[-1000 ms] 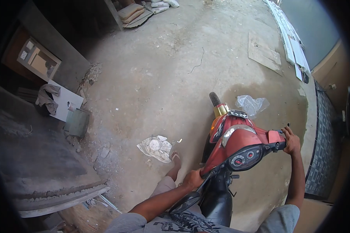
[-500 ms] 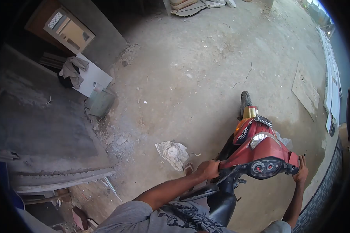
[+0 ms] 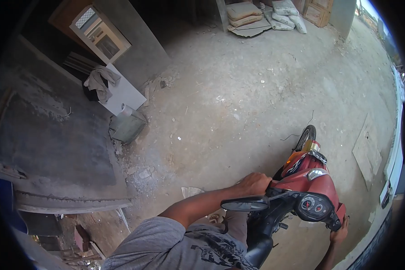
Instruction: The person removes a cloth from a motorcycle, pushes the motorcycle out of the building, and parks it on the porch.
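I sit astride a red motorbike (image 3: 312,177) on a rough concrete floor. My left hand (image 3: 253,183) is closed around the left handlebar grip, just above the round mirror (image 3: 244,205). At the lower right my right hand (image 3: 340,232) grips the right handlebar end, partly cut off by the dark edge of the view. The gauges (image 3: 312,206) face me between the two hands. The front wheel (image 3: 305,135) points toward the upper right.
A dark cement slab (image 3: 54,148) lies left, with a white board (image 3: 121,94), a draped cloth (image 3: 101,82) and a grey-green bin (image 3: 127,127) beside it. Cement sacks (image 3: 243,13) are stacked at the back. A flat wooden panel (image 3: 368,150) lies right. Crumpled paper (image 3: 191,191) sits near my arm.
The bike has rolled forward and swung right in the view. The crumpled paper now sits partly behind my left arm. Both hands stay on the handlebar.
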Motion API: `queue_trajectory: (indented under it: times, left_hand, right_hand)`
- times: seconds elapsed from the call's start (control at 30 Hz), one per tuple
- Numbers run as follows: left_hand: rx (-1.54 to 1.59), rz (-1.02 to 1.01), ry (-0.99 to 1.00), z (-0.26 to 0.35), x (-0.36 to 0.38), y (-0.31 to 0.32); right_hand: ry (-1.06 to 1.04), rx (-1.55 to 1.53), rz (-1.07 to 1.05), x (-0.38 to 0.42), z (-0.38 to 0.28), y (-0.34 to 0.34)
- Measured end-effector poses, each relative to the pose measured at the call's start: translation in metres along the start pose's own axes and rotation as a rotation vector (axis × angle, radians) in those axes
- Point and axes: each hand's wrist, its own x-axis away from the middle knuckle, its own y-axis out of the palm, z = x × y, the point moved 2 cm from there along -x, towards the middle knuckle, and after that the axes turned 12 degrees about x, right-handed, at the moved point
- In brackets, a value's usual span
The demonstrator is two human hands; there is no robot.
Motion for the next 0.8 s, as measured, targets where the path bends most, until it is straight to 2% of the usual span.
queue_trajectory:
  times: [0.1, 0.17, 0.33, 0.47, 0.53, 0.57, 0.6, 0.63, 0.7, 0.77, 0.8]
  left_hand:
    - [-0.045, -0.022, -0.095, -0.006, -0.040, -0.016]
    - [-0.019, -0.029, -0.084, -0.014, -0.062, -0.018]
    - [0.083, 0.015, -0.062, -0.006, -0.114, -0.070]
    - [0.077, -0.010, -0.147, 0.006, -0.158, -0.114]
    - [0.040, -0.018, -0.193, 0.004, -0.184, -0.133]
    - [0.002, -0.010, -0.198, -0.011, -0.197, -0.132]
    - [-0.036, -0.002, -0.204, -0.026, -0.211, -0.131]
    - [-0.057, 0.027, -0.183, -0.044, -0.226, -0.127]
    - [-0.060, -0.039, -0.210, -0.023, -0.243, -0.148]
    - [-0.068, 0.031, -0.151, -0.041, -0.268, -0.149]
    - [-0.037, 0.102, -0.025, -0.060, -0.279, -0.148]
  right_hand:
    - [0.009, -0.002, -0.019, -0.038, -0.009, -0.012]
    - [0.023, -0.014, -0.053, -0.076, -0.016, -0.022]
    - [0.062, 0.056, -0.114, -0.167, -0.036, -0.045]
    - [0.048, 0.071, -0.091, -0.229, -0.044, -0.044]
    - [0.155, 0.040, -0.211, -0.266, -0.068, -0.074]
    - [-0.032, 0.102, -0.074, -0.274, -0.046, -0.040]
    - [0.148, 0.054, -0.204, -0.294, -0.071, -0.076]
    - [0.150, 0.041, -0.218, -0.312, -0.077, -0.080]
    - [0.145, 0.056, -0.160, -0.341, -0.071, -0.060]
    - [0.155, 0.040, -0.194, -0.376, -0.078, -0.078]
    - [0.158, 0.042, -0.243, -0.392, -0.086, -0.090]
